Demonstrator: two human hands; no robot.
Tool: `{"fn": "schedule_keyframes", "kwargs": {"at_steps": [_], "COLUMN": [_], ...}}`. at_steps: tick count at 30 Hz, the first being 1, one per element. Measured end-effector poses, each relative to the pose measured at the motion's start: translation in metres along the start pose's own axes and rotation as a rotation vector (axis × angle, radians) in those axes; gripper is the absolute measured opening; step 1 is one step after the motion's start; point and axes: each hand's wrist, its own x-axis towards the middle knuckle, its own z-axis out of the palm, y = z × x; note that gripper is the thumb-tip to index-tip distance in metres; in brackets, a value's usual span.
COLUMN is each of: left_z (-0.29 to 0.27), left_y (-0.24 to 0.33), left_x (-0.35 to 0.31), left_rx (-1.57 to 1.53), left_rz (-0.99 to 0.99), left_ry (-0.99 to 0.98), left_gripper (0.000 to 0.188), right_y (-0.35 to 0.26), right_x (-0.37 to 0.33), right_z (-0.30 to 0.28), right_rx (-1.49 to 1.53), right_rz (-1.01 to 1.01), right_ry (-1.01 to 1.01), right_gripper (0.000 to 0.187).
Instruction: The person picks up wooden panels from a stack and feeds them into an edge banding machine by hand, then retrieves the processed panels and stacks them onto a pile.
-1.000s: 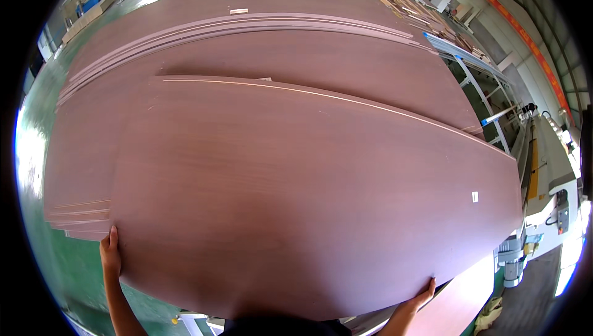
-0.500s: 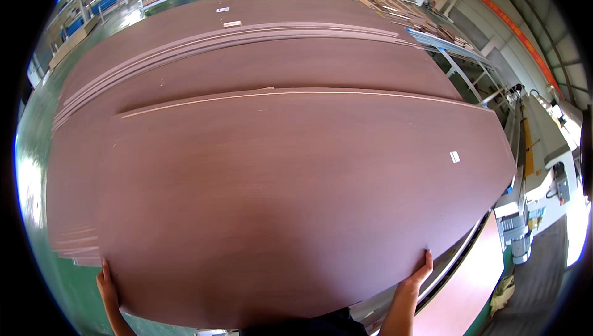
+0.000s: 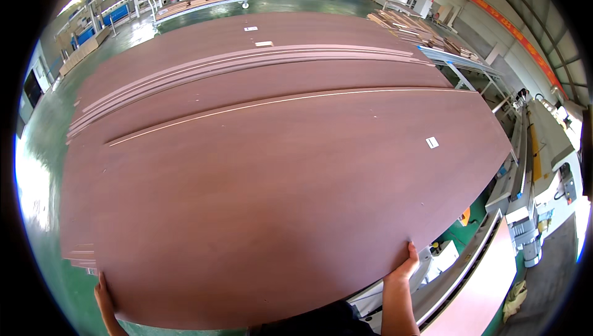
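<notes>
Gripping a broad brown panel by its near side

Both hands are clamped on a large reddish-brown panel (image 3: 278,200), which spreads across the middle of the view, its near edge close to the person's dark clothing (image 3: 321,320). The left hand (image 3: 105,299) holds the near left corner, with a digit along the edge. The right hand (image 3: 403,268) grips the near right edge, thumb on the upper face. The other fingers of both hands are largely hidden at or beneath the panel, so their exact spread cannot be told.

A white label (image 3: 432,142) sits on the panel's right part. Beyond the pale-lined far edge lie more brown boards (image 3: 296,75), crossed by a stepped band of board edges (image 3: 259,56); whether the held panel touches them is unclear.

At lower right, a pale pinkish board (image 3: 475,293) lies beside a grey machine (image 3: 550,144), near a crumpled yellowish cloth or bag (image 3: 514,301). Farther off, wood strips (image 3: 420,30) are heaped near a metal frame (image 3: 460,76), and a low trolley (image 3: 204,11) carries more strips above the green floor (image 3: 46,218).
</notes>
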Motion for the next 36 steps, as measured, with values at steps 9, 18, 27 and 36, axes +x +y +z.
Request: {"fn": "schedule_keyframes", "kwargs": {"at_steps": [9,18,27,36], "left_z": [-0.038,0.092,0.12,0.116], "left_y": [-0.038,0.166,0.176,0.161], "left_x": [-0.038,-0.106,-0.09,-0.074], "left_rx": [0.708,0.256,0.198,0.22], "left_rz": [0.209,0.556,0.736,0.806], "left_ry": [0.508,0.346,0.594,0.602], "left_gripper": [0.054,0.053,0.043,0.04], "right_y": [0.093,0.067,0.035,0.063], "right_x": [-0.073,-0.076,0.027,0.018], "right_z": [0.083,0.093,0.122,0.126], "right_rx": [-0.003,-0.949,-1.38,-1.159], "right_rz": [0.423,0.401,-1.624,-1.251], "right_ry": [-0.148,-0.81,-0.61,-0.533], "right_gripper": [0.044,0.033,0.022,0.036]}}
